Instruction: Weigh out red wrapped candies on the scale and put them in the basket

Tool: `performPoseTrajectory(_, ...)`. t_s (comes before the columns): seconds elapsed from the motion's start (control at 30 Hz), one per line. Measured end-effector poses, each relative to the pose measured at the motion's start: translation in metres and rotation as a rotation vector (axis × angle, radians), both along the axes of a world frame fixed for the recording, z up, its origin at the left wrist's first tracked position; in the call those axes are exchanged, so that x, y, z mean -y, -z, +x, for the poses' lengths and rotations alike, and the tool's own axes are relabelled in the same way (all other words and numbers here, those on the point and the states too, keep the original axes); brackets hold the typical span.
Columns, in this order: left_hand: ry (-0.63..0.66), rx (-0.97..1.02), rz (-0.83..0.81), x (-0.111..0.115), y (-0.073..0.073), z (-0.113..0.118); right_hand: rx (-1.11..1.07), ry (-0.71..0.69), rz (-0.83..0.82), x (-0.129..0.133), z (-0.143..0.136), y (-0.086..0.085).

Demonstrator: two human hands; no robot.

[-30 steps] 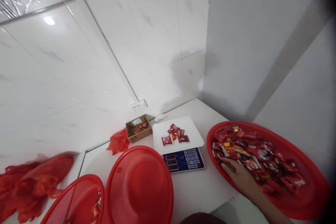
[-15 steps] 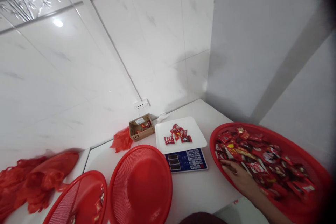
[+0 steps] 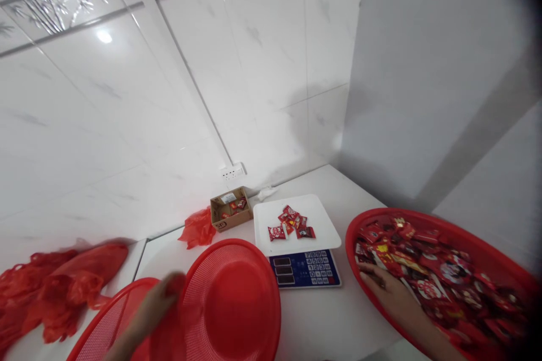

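My left hand [image 3: 158,299], smeared by motion, is over the left red basket [image 3: 95,327], beside the rim of the middle red basket [image 3: 237,304]. A red blur lies below that hand, and I cannot make out whether it is held. My right hand [image 3: 383,287] rests at the left inner edge of the large red basket [image 3: 444,217], its fingers slightly apart beside the wrapped candies [image 3: 427,290]. Several red-wrapped candies [image 3: 292,223] lie on the white pan [image 3: 266,208] of a digital scale, whose blue keypad [image 3: 302,268] faces me.
A small cardboard box [image 3: 231,208] with a few wrapped candies stands behind the baskets. Next to it lies a red plastic bag [image 3: 198,228]. More red bags [image 3: 63,287] are heaped at the left. A tiled wall with a socket [image 3: 232,171] borders the white table [image 3: 313,316].
My left hand has come into view over the left basket. My right hand stays at the large basket's edge. The view has shifted slightly.
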State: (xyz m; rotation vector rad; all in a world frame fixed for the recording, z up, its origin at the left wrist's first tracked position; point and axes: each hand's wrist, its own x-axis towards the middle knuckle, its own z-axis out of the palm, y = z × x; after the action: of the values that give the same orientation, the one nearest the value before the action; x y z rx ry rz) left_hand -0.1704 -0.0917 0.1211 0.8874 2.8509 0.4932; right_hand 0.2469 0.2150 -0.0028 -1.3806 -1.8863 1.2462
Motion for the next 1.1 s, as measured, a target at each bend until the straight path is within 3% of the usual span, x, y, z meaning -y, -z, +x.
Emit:
performPoseTrajectory(0.13,0.041,-0.227,0.167,-0.064,-0.02,-0.062,0.004,0.009,-0.026,0.0,0.0,0.002)
performPoseTrajectory(0.2,0.085,-0.27,0.174,-0.098,-0.018,-0.084,0.02,0.031,-0.014,0.0,0.004,0.001)
performPoseTrajectory(0.27,0.114,-0.275,0.139,-0.129,-0.005,-0.089,0.039,0.051,0.012,0.001,0.009,-0.001)
performPoseTrajectory(0.33,0.181,-0.265,0.102,-0.159,0.016,-0.071,0.058,0.067,0.022,0.001,0.012,-0.002)
performPoseTrajectory(0.47,0.569,-0.092,-0.014,-0.209,0.06,0.007,0.059,0.076,-0.022,0.001,0.009,-0.004)
performPoseTrajectory(0.57,0.702,0.02,-0.087,-0.227,0.077,0.052,0.047,0.035,-0.035,0.002,0.0,-0.007)
performPoseTrajectory(0.63,0.683,0.058,-0.119,-0.231,0.082,0.062,0.038,0.022,-0.024,0.002,-0.006,-0.009)
performPoseTrajectory(0.83,0.667,0.104,-0.168,-0.237,0.088,0.06,0.002,-0.036,-0.08,0.008,-0.021,-0.011)
performPoseTrajectory(0.93,0.694,0.098,-0.142,-0.252,0.094,0.073,-0.029,-0.091,-0.11,0.015,-0.034,-0.013)
performPoseTrajectory(1.1,0.707,0.135,-0.101,-0.27,0.102,0.099,0.03,-0.197,-0.003,0.015,-0.06,-0.011)
